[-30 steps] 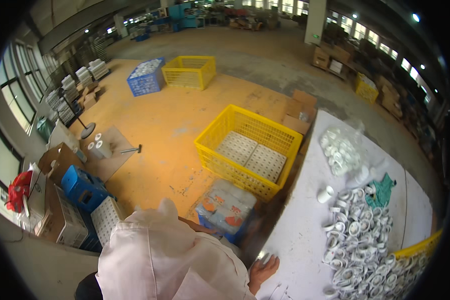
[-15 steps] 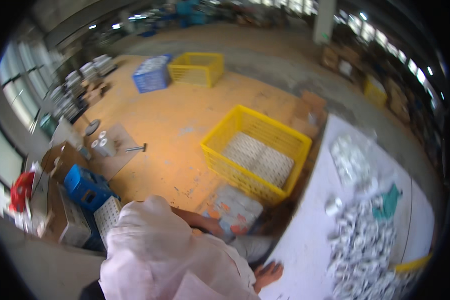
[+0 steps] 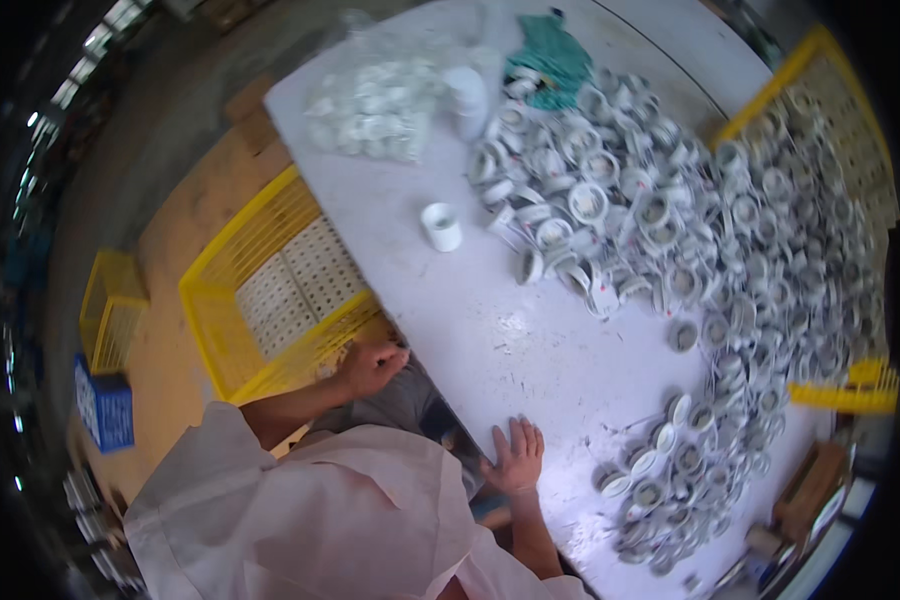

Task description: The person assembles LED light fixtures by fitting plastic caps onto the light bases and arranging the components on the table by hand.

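My left hand (image 3: 373, 366) is curled closed above my lap, between the yellow crate and the table's edge. Nothing shows sticking out of its fingers. On the white tabletop (image 3: 450, 330), my right hand (image 3: 518, 456) lies flat near the edge with its fingers spread, holding nothing. Beyond it spreads a large pile of round white ring-shaped parts (image 3: 660, 220), some with thin wires. A small white cylindrical cup-like piece (image 3: 441, 228) stands apart from the pile, toward the far side.
At the far end lie a clear bag of white parts (image 3: 380, 110) and a green plastic bag (image 3: 550, 65). A yellow crate (image 3: 225, 330) with a perforated white bottom stands left of the table. A tipped yellow crate (image 3: 850, 110) borders the pile; a blue crate (image 3: 105, 405) stands farther left.
My view has swung right toward the table. My left hand has come up from the plastic-wrapped bundle on the floor to the table's edge. My right hand still rests on the tabletop.
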{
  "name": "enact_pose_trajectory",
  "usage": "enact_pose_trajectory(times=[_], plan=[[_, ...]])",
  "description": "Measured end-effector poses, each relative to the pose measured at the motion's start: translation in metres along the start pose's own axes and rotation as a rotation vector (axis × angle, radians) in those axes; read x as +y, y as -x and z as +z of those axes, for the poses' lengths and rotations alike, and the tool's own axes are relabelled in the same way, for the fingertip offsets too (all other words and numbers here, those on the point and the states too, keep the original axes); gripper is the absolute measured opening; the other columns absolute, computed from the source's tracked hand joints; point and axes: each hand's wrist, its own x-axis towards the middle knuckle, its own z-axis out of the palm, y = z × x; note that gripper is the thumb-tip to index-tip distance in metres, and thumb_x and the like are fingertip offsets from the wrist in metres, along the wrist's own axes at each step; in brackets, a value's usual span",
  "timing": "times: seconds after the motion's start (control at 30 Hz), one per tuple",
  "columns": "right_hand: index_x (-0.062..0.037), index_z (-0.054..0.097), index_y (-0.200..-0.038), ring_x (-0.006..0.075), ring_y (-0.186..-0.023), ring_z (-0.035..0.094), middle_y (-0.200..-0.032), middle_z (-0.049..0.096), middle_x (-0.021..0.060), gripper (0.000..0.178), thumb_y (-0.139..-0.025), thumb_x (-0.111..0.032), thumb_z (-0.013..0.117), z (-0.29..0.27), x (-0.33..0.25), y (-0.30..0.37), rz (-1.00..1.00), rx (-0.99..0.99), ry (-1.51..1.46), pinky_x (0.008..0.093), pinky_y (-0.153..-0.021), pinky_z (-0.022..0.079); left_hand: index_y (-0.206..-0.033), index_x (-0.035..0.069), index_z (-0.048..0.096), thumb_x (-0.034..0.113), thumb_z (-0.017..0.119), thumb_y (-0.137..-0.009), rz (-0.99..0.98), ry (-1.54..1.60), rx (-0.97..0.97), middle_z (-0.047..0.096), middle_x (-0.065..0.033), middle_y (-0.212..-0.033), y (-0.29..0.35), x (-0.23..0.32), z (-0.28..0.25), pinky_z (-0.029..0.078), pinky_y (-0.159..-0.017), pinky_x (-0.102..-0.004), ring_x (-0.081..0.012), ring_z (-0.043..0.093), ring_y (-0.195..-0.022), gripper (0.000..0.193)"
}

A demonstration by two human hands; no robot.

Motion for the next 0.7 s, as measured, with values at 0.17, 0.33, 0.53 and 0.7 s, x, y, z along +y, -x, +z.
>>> enact_pose_trajectory(times=[0.17, 0.33, 0.53, 0.7], plan=[[-0.0129, 0.065, -0.111, 0.0350, -0.114, 0.052, -0.121, 0.057, 0.0132, 0.058, -0.064, -0.045, 0.071, 0.008, -0.001, 0.005, 0.087, 0.140, -0.004, 0.0508, -0.097, 0.040, -0.100, -0.003, 0.067, 0.000, 0.059, -0.088, 0.377, 0.131, 0.093, 0.071, -0.0103, -0.091, -0.103, -0.041, 0.006, 0.051, -0.075, -0.0273, -0.0140, 0.066, -0.081, 0.015], [-0.0131, 0.065, -0.110, 0.0327, -0.118, 0.050, -0.122, 0.056, 0.0117, 0.055, -0.066, -0.045, 0.072, 0.005, -0.015, 0.001, 0.229, 0.178, 0.174, 0.0499, -0.101, 0.038, -0.099, 0.000, 0.068, -0.001, 0.062, -0.086, 0.509, 0.297, 0.119, 0.070, -0.0086, -0.087, -0.128, -0.082, 0.031, 0.051, -0.074, -0.0259, -0.0132, 0.065, -0.078, 0.015], [-0.0101, 0.064, -0.106, 0.0365, -0.112, 0.052, -0.119, 0.056, 0.0138, 0.042, -0.065, -0.009, 0.075, 0.080, -0.101, -0.008, 0.473, 0.569, 0.172, 0.0459, -0.095, 0.043, -0.097, 0.000, 0.067, 0.001, 0.061, -0.086, 0.593, 0.395, 0.104, 0.069, -0.0098, -0.084, -0.135, -0.082, 0.036, 0.051, -0.070, -0.0257, -0.0128, 0.064, -0.075, 0.013], [-0.0082, 0.064, -0.110, 0.0360, -0.103, 0.057, -0.109, 0.060, 0.0153, 0.040, -0.071, -0.005, 0.071, 0.086, -0.128, -0.087, 0.432, 0.754, 0.007, 0.0425, -0.090, 0.047, -0.096, 0.000, 0.067, 0.005, 0.064, -0.087, 0.682, 0.357, 0.091, 0.069, -0.0062, -0.081, -0.134, -0.085, 0.033, 0.050, -0.068, -0.0239, -0.0091, 0.062, -0.072, 0.011]])
